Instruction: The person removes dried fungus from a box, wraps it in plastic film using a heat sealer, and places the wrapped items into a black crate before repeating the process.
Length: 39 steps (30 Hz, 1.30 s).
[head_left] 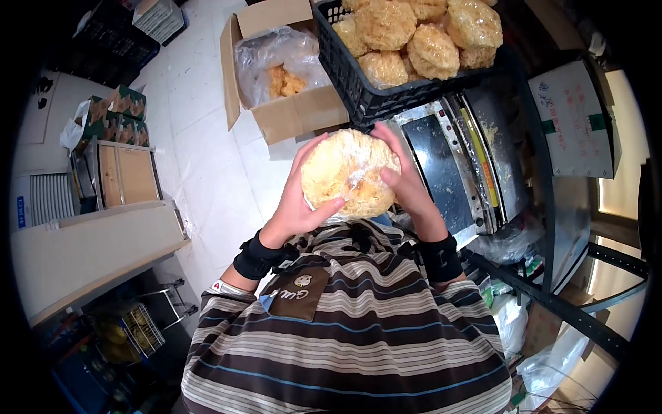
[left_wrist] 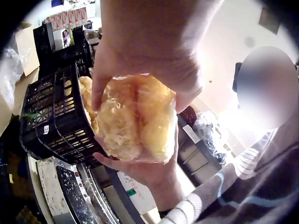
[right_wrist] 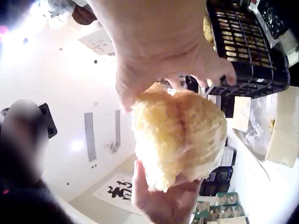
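A round, golden bundle of noodle cakes (head_left: 348,169) in clear plastic film is held up in front of the striped shirt. In the left wrist view two noodle cakes (left_wrist: 119,121) lie face to face inside the film, with a seam between them. My left hand (head_left: 301,207) grips the bundle's left side, its thumb over the near face. On the opposite side my right hand (head_left: 408,183) holds it, thumb pressing the film near the gathered white patch. The fingers of both hands are partly hidden behind the bundle in the head view.
A black plastic crate (head_left: 369,103) heaped with similar wrapped noodle cakes (head_left: 433,52) stands ahead. Left of it is an open cardboard box (head_left: 296,114) lined with plastic. A crumb-strewn metal machine (head_left: 441,162) sits to the right, beside a dark metal frame (head_left: 538,297).
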Motion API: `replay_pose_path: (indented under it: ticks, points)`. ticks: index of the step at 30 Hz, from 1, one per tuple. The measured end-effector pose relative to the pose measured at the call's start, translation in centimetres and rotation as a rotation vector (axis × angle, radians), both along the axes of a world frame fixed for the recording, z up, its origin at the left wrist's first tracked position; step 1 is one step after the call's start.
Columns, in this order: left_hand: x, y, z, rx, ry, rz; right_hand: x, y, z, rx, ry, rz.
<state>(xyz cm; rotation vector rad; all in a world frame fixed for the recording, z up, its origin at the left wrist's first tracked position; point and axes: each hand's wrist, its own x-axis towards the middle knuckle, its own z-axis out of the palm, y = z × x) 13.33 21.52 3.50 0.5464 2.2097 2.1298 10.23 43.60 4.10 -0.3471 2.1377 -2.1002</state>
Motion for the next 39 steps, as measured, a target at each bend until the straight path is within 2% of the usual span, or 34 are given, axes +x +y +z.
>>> replay_pose_path:
  ticks: [2,4,5,7,8,10,11,12,14,15,16,18,19,20,22,23,24,26,28,30,32,34,36,38,39]
  points:
    - [-0.6,0.0,0.2,0.006,0.077,0.000,0.5,0.2,0.0,-0.282,-0.249,0.223]
    - [-1.0,-0.2,0.1,-0.136,0.145,0.005,0.5,0.1,0.4,-0.259,-0.228,0.190]
    - [-1.2,-0.2,0.1,-0.133,0.151,0.010,0.5,0.2,0.8,-0.207,-0.149,0.105]
    - [-1.5,-0.2,0.2,0.082,-0.145,-0.020,0.5,0.1,1.4,-0.099,0.024,-0.052]
    - [-1.8,-0.2,0.2,0.188,-0.290,-0.039,0.2,0.3,1.6,-0.097,0.033,-0.050]
    - [-2.3,0.3,-0.1,0.225,-0.272,-0.062,-0.2,1.0,2.4,0.367,0.470,-0.125]
    - [-2.5,0.4,-0.2,0.325,-0.355,-0.127,-0.5,1.1,2.9,0.515,0.688,-0.161]
    - [-2.8,0.3,-0.3,0.421,-0.435,-0.189,-0.8,1.1,3.0,0.510,0.694,-0.163]
    - [-3.2,1.1,-0.2,0.788,-0.637,-0.316,-1.4,0.8,3.0,0.725,0.862,-0.161]
    - [-3.5,1.6,-0.4,0.813,-0.669,-0.227,-1.3,0.8,3.8,0.806,0.871,-0.056]
    - [-3.9,2.0,-0.7,0.840,-0.700,-0.142,-1.3,0.8,3.9,0.799,0.877,-0.062]
    - [-4.7,1.9,-0.8,0.804,-0.603,-0.148,-1.5,1.4,4.1,0.519,0.885,0.085]
    - [-5.1,2.1,-0.8,0.774,-0.512,-0.151,-1.5,2.0,3.5,0.425,0.757,0.029]
    - [-5.4,2.3,-0.7,0.777,-0.513,-0.165,-1.8,2.3,3.3,0.435,0.758,0.020]
    - [-5.8,3.0,-0.5,0.855,-0.395,-0.285,-2.3,2.2,3.5,0.091,0.422,-0.198]
    - [-6.2,3.6,-0.5,0.856,-0.399,-0.298,-2.5,2.0,3.7,-0.109,0.247,-0.166]
    - [-6.6,4.2,-0.5,0.850,-0.369,-0.340,-2.7,2.8,3.5,-0.105,0.250,-0.179]
    - [-7.5,5.3,-0.2,0.844,-0.334,-0.391,-3.2,4.8,2.6,-0.250,-0.054,0.028]
    - [-8.3,6.0,0.5,0.797,-0.449,-0.326,-3.7,6.3,2.5,-0.252,-0.066,0.030]
    - [-9.2,7.0,1.7,0.711,-0.454,-0.309,-4.2,8.1,2.0,-0.525,-0.226,-0.027]
    - [-9.8,8.1,3.0,0.618,-0.460,-0.286,-4.8,9.8,1.3,-0.488,-0.215,-0.058]
    - [-10.7,9.7,4.2,0.484,-0.403,-0.286,-5.7,11.4,0.9,-0.595,-0.307,-0.055]
    - [-11.8,11.0,5.3,0.498,-0.408,-0.332,-6.4,13.1,0.8,-0.604,-0.288,-0.074]
    - [-12.8,12.7,6.1,0.345,-0.234,-0.358,-7.0,14.5,0.6,-0.703,-0.295,-0.130]
    - [-12.9,13.5,6.9,0.324,-0.244,-0.326,-7.3,15.2,0.4,-0.677,-0.253,-0.162]
